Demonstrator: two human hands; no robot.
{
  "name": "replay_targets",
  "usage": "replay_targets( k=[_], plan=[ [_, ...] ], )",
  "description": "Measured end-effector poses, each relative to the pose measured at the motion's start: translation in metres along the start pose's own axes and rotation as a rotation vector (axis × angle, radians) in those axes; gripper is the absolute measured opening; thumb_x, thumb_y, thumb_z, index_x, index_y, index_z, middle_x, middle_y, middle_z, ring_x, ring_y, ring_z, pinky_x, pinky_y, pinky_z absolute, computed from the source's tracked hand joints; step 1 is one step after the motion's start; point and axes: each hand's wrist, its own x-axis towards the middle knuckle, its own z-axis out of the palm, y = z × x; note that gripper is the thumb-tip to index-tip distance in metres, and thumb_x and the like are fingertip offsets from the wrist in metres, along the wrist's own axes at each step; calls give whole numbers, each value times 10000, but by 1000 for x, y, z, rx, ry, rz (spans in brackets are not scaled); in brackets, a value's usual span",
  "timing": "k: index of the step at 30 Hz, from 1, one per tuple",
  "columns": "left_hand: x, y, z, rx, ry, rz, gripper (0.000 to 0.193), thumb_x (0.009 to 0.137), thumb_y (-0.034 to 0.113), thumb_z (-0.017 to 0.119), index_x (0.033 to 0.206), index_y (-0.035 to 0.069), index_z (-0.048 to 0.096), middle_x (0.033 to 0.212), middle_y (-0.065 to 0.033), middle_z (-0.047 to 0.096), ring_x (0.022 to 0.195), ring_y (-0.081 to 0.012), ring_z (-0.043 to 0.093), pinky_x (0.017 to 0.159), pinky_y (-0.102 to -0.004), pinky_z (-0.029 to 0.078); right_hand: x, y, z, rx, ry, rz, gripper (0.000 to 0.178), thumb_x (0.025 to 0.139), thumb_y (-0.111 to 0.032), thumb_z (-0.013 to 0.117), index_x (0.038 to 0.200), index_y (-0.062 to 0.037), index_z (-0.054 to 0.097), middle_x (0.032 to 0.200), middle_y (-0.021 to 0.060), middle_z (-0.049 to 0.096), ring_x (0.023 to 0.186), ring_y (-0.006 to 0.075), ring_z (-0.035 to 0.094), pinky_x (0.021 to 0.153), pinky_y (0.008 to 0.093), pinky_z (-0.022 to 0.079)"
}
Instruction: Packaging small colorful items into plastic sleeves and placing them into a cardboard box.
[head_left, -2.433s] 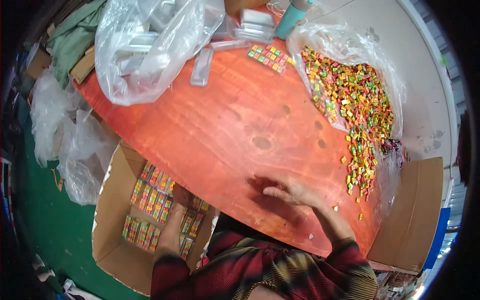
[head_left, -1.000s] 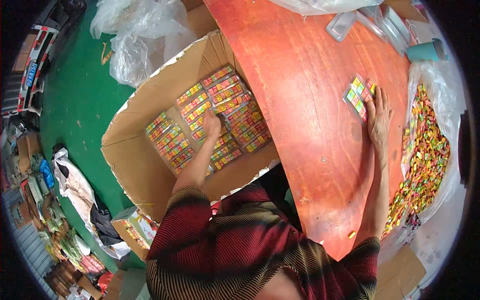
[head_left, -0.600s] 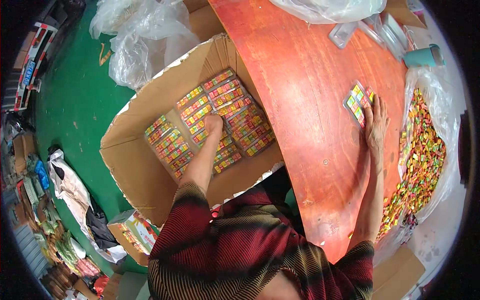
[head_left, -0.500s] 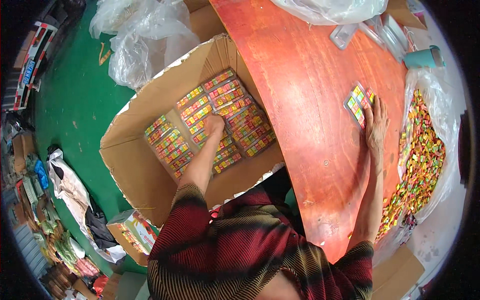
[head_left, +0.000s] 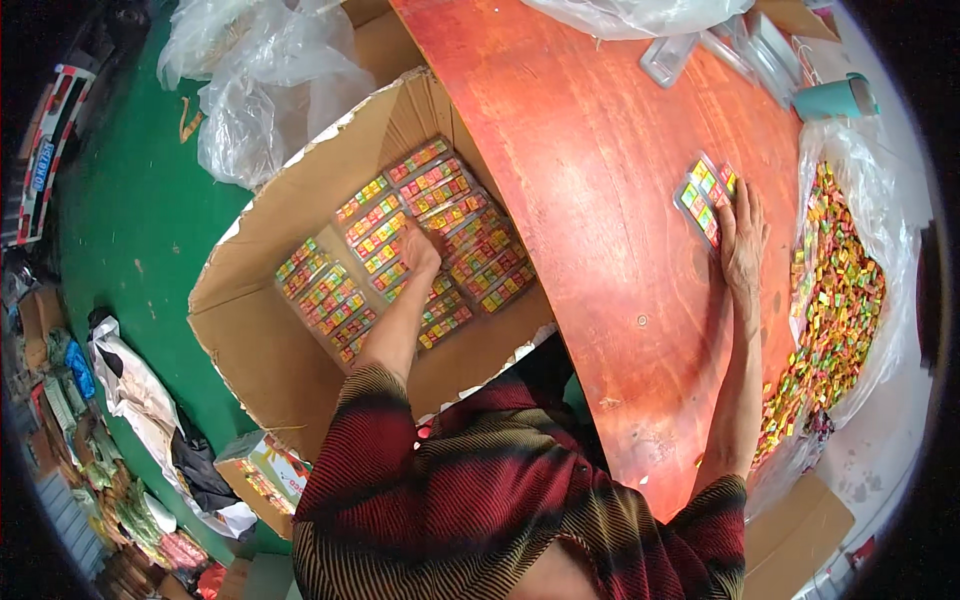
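Note:
My left hand (head_left: 421, 252) is down inside a large cardboard box (head_left: 250, 270), its fingers curled and pressed together over the rows of clear trays (head_left: 325, 295) that fill the bottom. Small wrapped cubes in red, yellow and green fill those trays. What the left fingertips grip, if anything, is hidden beneath the hand. On the red-brown table, my right hand (head_left: 743, 245) lies fairly flat with its fingers stretched out. It touches the right edge of one clear plastic tray (head_left: 699, 200), which also holds small coloured cubes.
A plastic bag (head_left: 885, 200) spills a big heap of loose wrapped cubes (head_left: 825, 330) on the right. Stacked empty clear trays (head_left: 770, 65) and a teal cup (head_left: 836, 98) stand at the table's far right. Crumpled clear plastic (head_left: 270, 100) lies beyond the box.
The view has shifted slightly. My left hand has moved a little toward me in the box, and its fingers point more downward. My right hand stays beside the tray.

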Motion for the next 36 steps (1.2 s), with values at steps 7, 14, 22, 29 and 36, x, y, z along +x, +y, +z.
replay_targets(
  k=[7, 14, 22, 29, 36],
  plan=[
    [-18, 33, -13, 378, -88, 104, 386, 625, 228, 647, 928, 38, 501, 917, -128, 567, 891, -271, 511, 723, -345, 373, -4, 7, 2, 10, 1, 37, 546, 859, -407, 355, 1301, -91, 307, 1354, 130, 257, 1271, 269, 205, 995, 527, 102],
    [-19, 21, 4, 612, 11, 554, 151, 775, 196, 495, 778, 55, 548, 741, -145, 584, 771, -298, 552, 656, -384, 405, -7, -2, 1, -32, 5, 49, 525, 876, -394, 341, 1301, -89, 300, 1348, 126, 267, 1256, 271, 236, 987, 513, 128],
    [-41, 29, 7, 173, -492, 498, 268, 846, 242, 428, 945, 19, 540, 885, -204, 571, 839, -374, 534, 662, -466, 435, -5, -4, 2, 28, 21, 55, 546, 859, -414, 355, 1301, -95, 313, 1349, 140, 267, 1265, 269, 222, 1002, 520, 94],
    [-51, 27, 16, 111, -337, 700, 345, 848, 272, 426, 1073, 16, 481, 1057, -179, 513, 979, -343, 461, 804, -442, 372, -5, -3, 2, 18, 20, 32, 512, 878, -365, 346, 1313, -102, 288, 1351, 131, 267, 1257, 270, 237, 986, 504, 121],
    [-48, 32, 11, 124, -407, 656, 278, 838, 281, 446, 915, 27, 529, 941, -171, 540, 866, -341, 501, 722, -453, 396, -5, -1, 3, 32, 40, 22, 528, 867, -400, 359, 1299, -101, 312, 1342, 143, 276, 1255, 283, 237, 997, 504, 123]
  ],
)
